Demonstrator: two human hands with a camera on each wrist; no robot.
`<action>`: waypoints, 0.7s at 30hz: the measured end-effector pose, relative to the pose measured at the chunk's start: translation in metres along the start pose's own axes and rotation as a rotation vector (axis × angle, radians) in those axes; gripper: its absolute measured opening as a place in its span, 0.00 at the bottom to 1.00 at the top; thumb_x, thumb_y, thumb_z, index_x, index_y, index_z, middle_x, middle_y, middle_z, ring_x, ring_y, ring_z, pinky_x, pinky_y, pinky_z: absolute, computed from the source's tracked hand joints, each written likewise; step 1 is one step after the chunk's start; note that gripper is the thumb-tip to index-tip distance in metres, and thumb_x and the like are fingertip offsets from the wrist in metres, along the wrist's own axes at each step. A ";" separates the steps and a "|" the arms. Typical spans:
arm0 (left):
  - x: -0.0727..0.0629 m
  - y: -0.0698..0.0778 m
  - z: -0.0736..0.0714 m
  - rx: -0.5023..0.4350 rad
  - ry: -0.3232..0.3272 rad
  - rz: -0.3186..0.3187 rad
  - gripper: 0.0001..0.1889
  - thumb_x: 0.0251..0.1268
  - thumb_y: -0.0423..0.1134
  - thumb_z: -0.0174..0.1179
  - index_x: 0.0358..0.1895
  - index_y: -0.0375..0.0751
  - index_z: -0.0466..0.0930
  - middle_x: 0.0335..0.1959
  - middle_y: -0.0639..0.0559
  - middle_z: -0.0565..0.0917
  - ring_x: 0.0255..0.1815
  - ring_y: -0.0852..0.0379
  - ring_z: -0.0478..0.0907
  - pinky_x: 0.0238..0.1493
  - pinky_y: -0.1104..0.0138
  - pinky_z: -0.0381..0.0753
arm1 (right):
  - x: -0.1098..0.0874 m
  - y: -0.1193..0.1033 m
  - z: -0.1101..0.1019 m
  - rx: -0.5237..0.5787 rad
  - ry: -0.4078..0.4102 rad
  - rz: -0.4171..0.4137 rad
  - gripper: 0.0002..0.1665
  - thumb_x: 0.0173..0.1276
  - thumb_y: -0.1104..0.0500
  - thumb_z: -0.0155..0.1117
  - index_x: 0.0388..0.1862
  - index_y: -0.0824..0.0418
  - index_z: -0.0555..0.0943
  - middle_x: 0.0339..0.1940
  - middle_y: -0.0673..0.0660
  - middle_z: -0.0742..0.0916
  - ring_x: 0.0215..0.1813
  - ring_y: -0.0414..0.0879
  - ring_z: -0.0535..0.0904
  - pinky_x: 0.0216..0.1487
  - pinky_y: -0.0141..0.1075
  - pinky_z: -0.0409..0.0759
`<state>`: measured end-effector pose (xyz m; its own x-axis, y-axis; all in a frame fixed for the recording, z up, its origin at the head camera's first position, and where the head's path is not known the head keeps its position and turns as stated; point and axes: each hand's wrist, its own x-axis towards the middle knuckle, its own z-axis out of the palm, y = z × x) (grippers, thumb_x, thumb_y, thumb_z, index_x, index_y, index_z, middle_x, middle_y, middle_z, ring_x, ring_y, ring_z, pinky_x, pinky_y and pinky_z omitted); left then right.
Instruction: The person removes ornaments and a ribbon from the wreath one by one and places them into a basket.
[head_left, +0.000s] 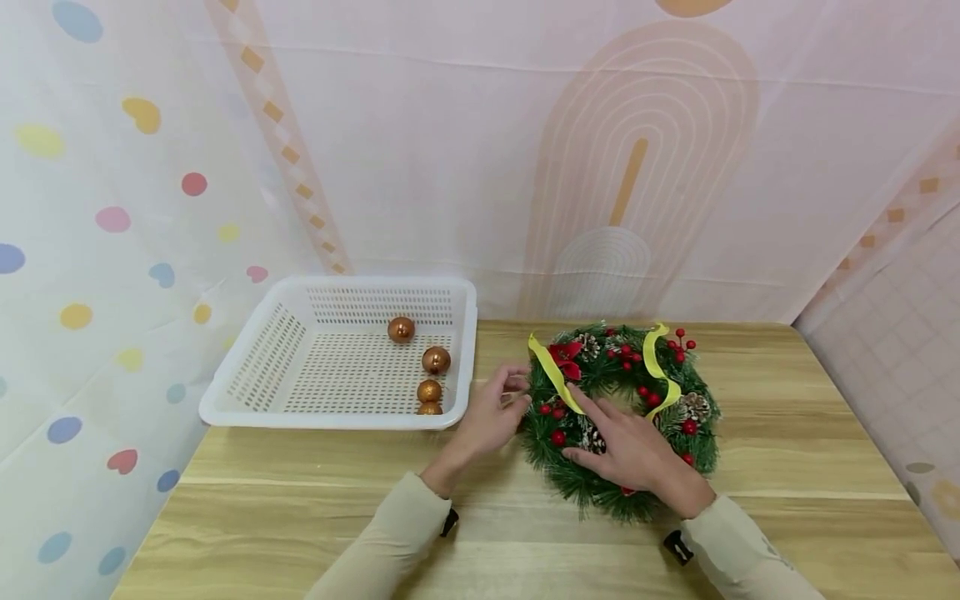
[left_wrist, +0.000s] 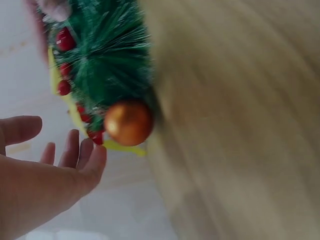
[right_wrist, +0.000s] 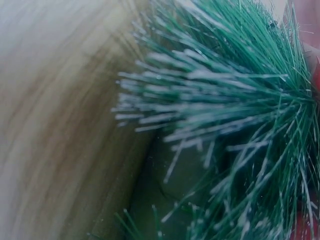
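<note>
A green Christmas wreath (head_left: 558, 477) lies on the wooden table, trimmed with red berries (head_left: 558, 437), pinecones (head_left: 694, 407) and a yellow ribbon (head_left: 553, 372). Over its near part my right hand (head_left: 633, 446) rests with fingers stretched toward the ribbon. Beside the wreath's left edge, my left hand (head_left: 495, 414) is held with loosely bent fingers and nothing in its grasp. The left wrist view shows a copper Christmas ball (left_wrist: 129, 123) at the wreath's side, just past those fingertips. In the right wrist view, frosted needles (right_wrist: 210, 90) hide the right hand's fingers.
Left of the wreath stands a white plastic basket (head_left: 337, 421) with several copper balls (head_left: 436, 360) at its right side. A patterned cloth (head_left: 420, 150) hangs behind the table (head_left: 795, 467) and along both sides.
</note>
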<state>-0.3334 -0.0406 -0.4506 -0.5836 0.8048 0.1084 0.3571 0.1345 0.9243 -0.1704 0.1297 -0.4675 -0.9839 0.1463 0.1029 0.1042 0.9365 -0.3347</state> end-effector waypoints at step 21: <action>-0.003 -0.021 0.006 0.117 -0.027 -0.110 0.23 0.66 0.26 0.57 0.63 0.41 0.71 0.43 0.46 0.82 0.48 0.49 0.79 0.57 0.52 0.76 | 0.000 0.000 0.001 -0.021 0.020 -0.009 0.51 0.67 0.31 0.58 0.81 0.47 0.52 0.60 0.64 0.80 0.35 0.54 0.83 0.37 0.50 0.82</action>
<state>-0.3345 -0.0425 -0.4729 -0.6048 0.7964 -0.0022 0.3756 0.2877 0.8810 -0.1703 0.1295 -0.4686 -0.9817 0.1438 0.1246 0.0985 0.9444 -0.3138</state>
